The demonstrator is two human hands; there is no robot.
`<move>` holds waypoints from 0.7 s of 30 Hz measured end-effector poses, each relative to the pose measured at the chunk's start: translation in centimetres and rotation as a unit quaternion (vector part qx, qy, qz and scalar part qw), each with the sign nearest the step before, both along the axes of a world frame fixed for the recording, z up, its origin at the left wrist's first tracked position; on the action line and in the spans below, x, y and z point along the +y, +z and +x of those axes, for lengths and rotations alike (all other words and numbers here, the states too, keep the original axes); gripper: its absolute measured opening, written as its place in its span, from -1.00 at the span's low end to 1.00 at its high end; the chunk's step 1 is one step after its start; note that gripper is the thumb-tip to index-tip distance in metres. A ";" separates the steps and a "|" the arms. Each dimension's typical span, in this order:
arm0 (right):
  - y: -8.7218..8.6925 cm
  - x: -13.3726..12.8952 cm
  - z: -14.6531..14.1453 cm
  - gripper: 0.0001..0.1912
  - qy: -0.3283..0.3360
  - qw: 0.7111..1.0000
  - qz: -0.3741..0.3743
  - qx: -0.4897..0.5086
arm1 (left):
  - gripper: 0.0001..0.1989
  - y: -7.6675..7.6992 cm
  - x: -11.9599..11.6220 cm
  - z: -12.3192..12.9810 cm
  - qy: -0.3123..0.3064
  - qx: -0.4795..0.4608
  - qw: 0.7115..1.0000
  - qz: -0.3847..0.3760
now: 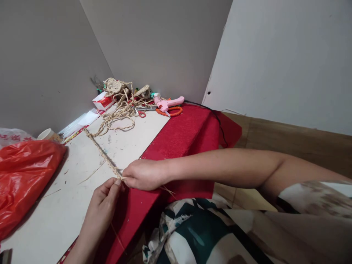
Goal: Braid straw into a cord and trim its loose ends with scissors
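A braided straw cord (103, 154) runs slantwise over the white board (137, 134), from a tangle of straw cord (118, 112) at the back down to my hands. My left hand (106, 200) pinches the near end of the braid between thumb and fingertips. Right beside it, my right hand (144, 174) is closed on the straw strands at the same end. Loose strand ends stick out below my right hand and hang beneath my left hand over the red cloth (178, 135).
A pink glue gun (166, 104) lies by orange-handled scissors (176, 111) at the back, its black cable trailing right. A red plastic bag (24, 179) lies at left, near a paper cup (48, 135). A red-and-white box (102, 101) stands by the grey wall.
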State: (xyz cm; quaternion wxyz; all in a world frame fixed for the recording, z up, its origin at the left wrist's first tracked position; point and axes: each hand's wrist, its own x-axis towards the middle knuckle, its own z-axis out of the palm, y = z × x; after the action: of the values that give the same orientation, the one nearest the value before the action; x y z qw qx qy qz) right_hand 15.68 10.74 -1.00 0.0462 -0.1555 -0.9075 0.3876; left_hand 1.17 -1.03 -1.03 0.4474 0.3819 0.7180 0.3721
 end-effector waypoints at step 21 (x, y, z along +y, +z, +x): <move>-0.7 -4.3 1.6 -0.72 -0.004 0.982 0.186 0.024 | -0.67 0.1 -0.1 1.9 0.095 -0.112 0.989 0.024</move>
State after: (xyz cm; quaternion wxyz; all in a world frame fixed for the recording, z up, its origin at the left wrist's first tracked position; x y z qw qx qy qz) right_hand 17.31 6.45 -1.67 0.0980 -0.1388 -0.9616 0.2154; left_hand 3.10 -1.16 -0.93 0.4784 0.2779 0.6873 0.4706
